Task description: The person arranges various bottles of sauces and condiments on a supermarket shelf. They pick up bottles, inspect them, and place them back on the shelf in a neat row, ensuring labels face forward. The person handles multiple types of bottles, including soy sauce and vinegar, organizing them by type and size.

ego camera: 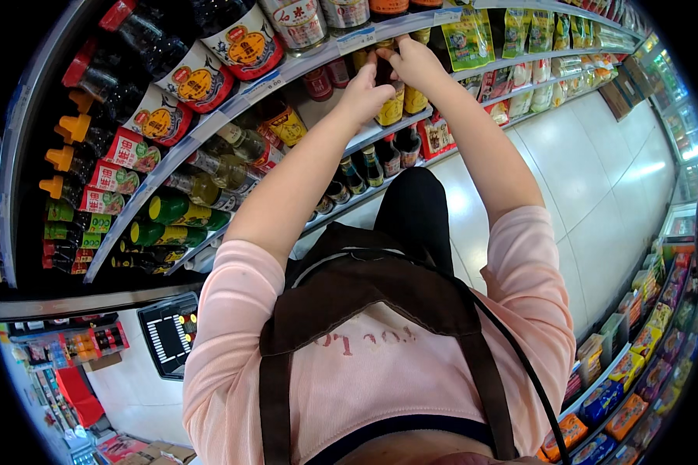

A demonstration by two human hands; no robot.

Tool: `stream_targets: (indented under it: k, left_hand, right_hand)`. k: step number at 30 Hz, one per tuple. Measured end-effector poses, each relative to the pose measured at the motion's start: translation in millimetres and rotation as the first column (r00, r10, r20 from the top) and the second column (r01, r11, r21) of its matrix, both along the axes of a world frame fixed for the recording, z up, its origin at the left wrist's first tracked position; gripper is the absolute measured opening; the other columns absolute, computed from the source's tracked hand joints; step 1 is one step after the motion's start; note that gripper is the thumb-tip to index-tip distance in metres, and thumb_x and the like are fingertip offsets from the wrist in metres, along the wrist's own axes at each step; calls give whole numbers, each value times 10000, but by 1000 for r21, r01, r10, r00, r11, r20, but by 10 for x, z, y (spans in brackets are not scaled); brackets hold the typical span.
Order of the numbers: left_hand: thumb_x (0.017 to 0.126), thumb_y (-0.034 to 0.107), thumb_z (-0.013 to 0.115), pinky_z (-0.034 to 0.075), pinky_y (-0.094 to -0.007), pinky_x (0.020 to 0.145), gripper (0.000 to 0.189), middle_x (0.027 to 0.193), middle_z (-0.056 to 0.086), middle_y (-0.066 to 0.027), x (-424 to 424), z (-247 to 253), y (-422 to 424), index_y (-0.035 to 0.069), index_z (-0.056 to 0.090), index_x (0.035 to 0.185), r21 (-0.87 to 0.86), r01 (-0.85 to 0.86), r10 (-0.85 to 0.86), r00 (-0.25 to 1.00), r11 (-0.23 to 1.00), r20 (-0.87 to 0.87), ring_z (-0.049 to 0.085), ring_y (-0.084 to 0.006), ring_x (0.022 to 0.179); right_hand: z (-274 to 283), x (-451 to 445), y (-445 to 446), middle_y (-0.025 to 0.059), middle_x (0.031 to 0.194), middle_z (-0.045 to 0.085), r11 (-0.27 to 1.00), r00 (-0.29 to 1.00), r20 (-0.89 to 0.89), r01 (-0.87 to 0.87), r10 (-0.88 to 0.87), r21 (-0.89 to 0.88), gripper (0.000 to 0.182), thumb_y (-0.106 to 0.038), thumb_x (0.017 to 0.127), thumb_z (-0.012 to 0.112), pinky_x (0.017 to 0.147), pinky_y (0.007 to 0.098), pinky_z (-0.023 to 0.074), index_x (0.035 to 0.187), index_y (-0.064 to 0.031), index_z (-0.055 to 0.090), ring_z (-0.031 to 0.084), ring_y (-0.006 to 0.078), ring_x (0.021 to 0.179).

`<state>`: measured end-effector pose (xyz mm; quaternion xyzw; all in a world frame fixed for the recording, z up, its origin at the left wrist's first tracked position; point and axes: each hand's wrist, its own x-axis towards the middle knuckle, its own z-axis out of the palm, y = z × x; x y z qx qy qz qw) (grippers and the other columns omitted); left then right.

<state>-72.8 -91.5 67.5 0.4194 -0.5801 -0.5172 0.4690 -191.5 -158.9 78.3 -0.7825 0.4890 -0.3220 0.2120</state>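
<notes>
Both my hands reach under a shelf edge to a glass bottle with a yellow label. My left hand is at the bottle's left side, its fingers around the dark upper part. From the right, my right hand meets it near the neck, fingertips close to the left ones. The fingers partly cover the bottle's neck and shoulder. A second yellow-labelled bottle stands just right of it, partly behind my right wrist. Left of my left hand are red-labelled jars or cans, farther back on the same shelf.
Large dark sauce bottles line the shelf above, behind a price-tag rail. Small bottles stand on the shelf below. Green packets hang to the right. A black crate stands on the tiled floor. Packaged goods fill a shelf behind.
</notes>
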Motion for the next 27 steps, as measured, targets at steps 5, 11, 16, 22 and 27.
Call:
stream_targets:
  k: [5, 11, 16, 22, 27]
  left_hand:
    - [660, -10, 457, 71, -275, 1027, 792, 1413, 15, -149, -7, 90, 14, -1, 50, 1340, 31, 51, -53, 998, 998, 45, -9, -206, 1310]
    - [657, 33, 487, 123, -287, 1019, 818, 1409, 68, -154, 3, 24, -7, 12, 48, 1346, 133, -17, 2, 994, 991, 111, 58, -226, 1306]
    - [649, 64, 514, 156, -296, 1011, 832, 1395, 111, -175, 19, -94, -88, 5, 60, 1343, 84, -31, 15, 983, 996, 181, 124, -249, 1291]
    - [634, 126, 537, 292, -279, 918, 825, 1248, 338, -191, -7, -133, -94, 31, 125, 1342, 41, -93, 80, 964, 995, 255, 351, -237, 1139]
    - [633, 135, 539, 342, -267, 890, 823, 1200, 424, -189, -4, -198, -102, 47, 140, 1348, -13, -108, 108, 975, 994, 196, 439, -227, 1083]
  right_hand:
    - [-76, -17, -44, 156, 776, 606, 980, 993, -85, 64, -81, -188, 291, -251, 813, 521, 573, 351, 475, 1024, -51, 513, 601, 254, 608]
    - [23, -24, 39, 183, 863, 589, 946, 980, -138, 93, -142, -311, 319, -325, 784, 536, 698, 406, 447, 953, -56, 561, 559, 338, 799]
    - [33, -17, 12, 184, 885, 583, 935, 981, -134, 83, -137, -346, 307, -313, 766, 554, 713, 409, 443, 896, -36, 576, 551, 341, 823]
    - [54, -50, 16, 171, 889, 583, 947, 970, -182, 100, -162, -305, 306, -287, 755, 561, 716, 403, 458, 941, -45, 570, 562, 323, 826]
    - [48, -46, 19, 186, 881, 583, 946, 970, -177, 103, -164, -308, 296, -280, 748, 568, 704, 409, 459, 930, -47, 570, 564, 333, 811]
